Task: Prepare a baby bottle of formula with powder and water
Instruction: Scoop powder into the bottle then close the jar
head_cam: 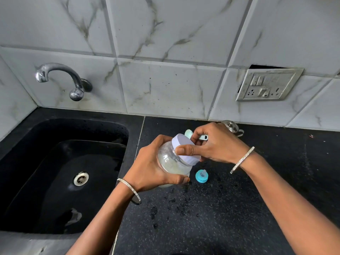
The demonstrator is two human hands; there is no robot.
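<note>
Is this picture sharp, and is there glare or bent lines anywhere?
Head view: the jar and its lid are sharp; tile lines bow toward the edges; light is soft, with glare on the tap and a pale reflection in the sink.

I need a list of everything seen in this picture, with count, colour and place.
counter: one, black speckled, right
sink: one, black, left
tap: one, chrome, over the sink
socket panel: one, grey, on the wall
jar: one, clear, whitish contents, above the counter
lid: one, white, on the jar
teat: one, blue, counter, by the jar
steel pot: one, silver, by the wall, partly hidden
bangles: two, silver, on the wrists
left hand: one, grips the jar
right hand: one, grips the lid
</note>
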